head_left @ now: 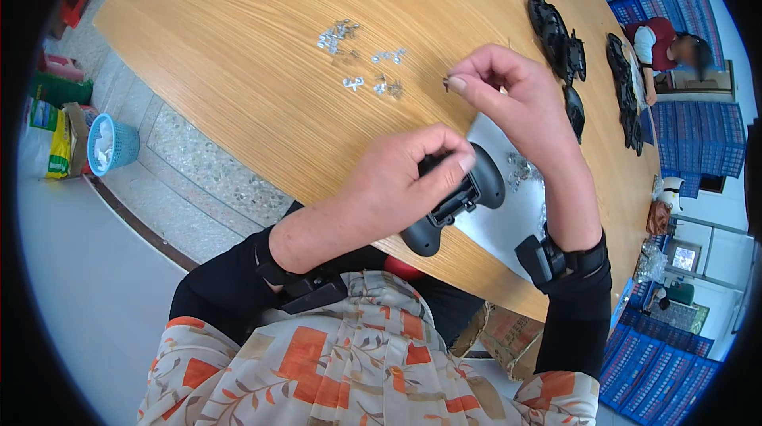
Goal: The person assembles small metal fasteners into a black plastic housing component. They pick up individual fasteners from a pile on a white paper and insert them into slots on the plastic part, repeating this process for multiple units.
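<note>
My left hand [401,180] is closed around a black game controller [490,177], gripping it over the table's near edge with the thumb across its middle. Part of the controller is hidden under the fingers. Up and to the right, my right hand [516,96] pinches a tiny dark piece [446,83] between thumb and forefinger; its exact kind is too small to make out. Beyond my left hand, small shiny metal parts [337,35] lie in loose clusters on the wooden table [238,53]. More small shiny pieces [520,172] rest on a white sheet [492,227] below my right wrist.
Black plastic controller shells [556,37] lie at the right, with another row [623,92] farther over. A person [659,45] is at the table's far right side. Blue stacked trays [683,136] stand behind. A light-blue waste basket [119,144] is on the floor at left.
</note>
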Action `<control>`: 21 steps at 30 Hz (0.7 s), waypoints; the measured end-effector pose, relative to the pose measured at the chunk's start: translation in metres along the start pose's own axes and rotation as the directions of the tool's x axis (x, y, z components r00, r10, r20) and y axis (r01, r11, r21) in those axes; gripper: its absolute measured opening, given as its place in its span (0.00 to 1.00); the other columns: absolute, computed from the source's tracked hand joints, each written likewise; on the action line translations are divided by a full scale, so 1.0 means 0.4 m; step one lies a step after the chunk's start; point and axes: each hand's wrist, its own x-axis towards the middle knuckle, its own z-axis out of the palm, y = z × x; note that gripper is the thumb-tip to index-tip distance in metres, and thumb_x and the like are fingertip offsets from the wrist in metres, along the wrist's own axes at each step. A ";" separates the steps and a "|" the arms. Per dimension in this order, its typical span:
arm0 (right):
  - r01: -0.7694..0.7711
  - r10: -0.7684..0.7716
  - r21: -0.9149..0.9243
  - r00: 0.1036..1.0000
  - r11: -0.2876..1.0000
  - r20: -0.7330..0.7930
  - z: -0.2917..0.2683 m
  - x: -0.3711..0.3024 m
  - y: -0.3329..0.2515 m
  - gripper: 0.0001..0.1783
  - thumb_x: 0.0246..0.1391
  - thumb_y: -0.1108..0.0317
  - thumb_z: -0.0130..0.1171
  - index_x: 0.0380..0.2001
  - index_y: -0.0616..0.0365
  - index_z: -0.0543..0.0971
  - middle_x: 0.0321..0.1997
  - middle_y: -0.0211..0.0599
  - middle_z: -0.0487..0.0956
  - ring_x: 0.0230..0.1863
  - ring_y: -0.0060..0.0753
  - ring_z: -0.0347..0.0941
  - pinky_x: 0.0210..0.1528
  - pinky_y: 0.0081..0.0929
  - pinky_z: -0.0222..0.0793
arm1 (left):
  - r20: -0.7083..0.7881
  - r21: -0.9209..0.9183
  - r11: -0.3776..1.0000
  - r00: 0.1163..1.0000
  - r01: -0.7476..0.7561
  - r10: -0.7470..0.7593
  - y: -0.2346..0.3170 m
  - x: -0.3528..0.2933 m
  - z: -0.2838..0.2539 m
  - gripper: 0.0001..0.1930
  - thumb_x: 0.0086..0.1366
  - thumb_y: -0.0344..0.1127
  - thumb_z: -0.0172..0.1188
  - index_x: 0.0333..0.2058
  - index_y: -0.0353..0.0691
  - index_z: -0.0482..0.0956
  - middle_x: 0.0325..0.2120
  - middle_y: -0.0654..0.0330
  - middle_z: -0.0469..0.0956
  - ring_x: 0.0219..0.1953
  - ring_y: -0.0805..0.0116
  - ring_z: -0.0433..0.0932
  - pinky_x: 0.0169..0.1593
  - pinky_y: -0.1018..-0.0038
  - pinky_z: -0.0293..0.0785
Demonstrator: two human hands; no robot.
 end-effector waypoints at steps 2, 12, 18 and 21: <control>-0.045 0.045 -0.007 0.999 0.999 -0.029 -0.013 -0.056 -0.009 0.06 0.57 0.70 0.67 0.35 0.60 0.84 0.30 0.22 0.81 0.30 0.13 0.69 0.36 0.16 0.67 | -0.024 0.022 1.000 1.000 -0.006 0.006 -0.001 0.005 -0.001 0.10 0.75 0.35 0.57 0.44 0.35 0.81 0.30 0.69 0.79 0.33 0.86 0.74 0.37 0.82 0.73; -0.028 0.054 0.204 0.991 0.979 -0.124 0.010 -0.172 0.022 0.05 0.59 0.71 0.65 0.37 0.61 0.84 0.30 0.23 0.81 0.31 0.13 0.69 0.36 0.17 0.68 | -0.007 -0.002 0.998 0.998 -0.058 0.058 -0.021 0.014 0.007 0.08 0.76 0.36 0.55 0.41 0.38 0.79 0.30 0.72 0.77 0.32 0.87 0.73 0.35 0.84 0.71; -0.044 0.047 0.040 0.997 0.998 -0.061 0.002 -0.185 0.007 0.06 0.57 0.72 0.63 0.35 0.63 0.82 0.29 0.23 0.80 0.30 0.12 0.69 0.33 0.18 0.68 | 0.027 0.056 0.996 0.998 -0.066 0.065 -0.015 0.010 0.009 0.08 0.75 0.36 0.56 0.43 0.38 0.80 0.31 0.72 0.78 0.32 0.87 0.73 0.35 0.84 0.72; -0.043 0.045 0.029 0.996 0.999 -0.072 0.001 -0.196 0.002 0.06 0.56 0.72 0.63 0.34 0.64 0.81 0.28 0.23 0.79 0.29 0.13 0.69 0.33 0.18 0.68 | 0.047 0.116 0.992 0.998 -0.057 0.052 -0.010 0.009 0.009 0.07 0.74 0.33 0.56 0.44 0.37 0.80 0.32 0.70 0.79 0.33 0.86 0.75 0.36 0.84 0.73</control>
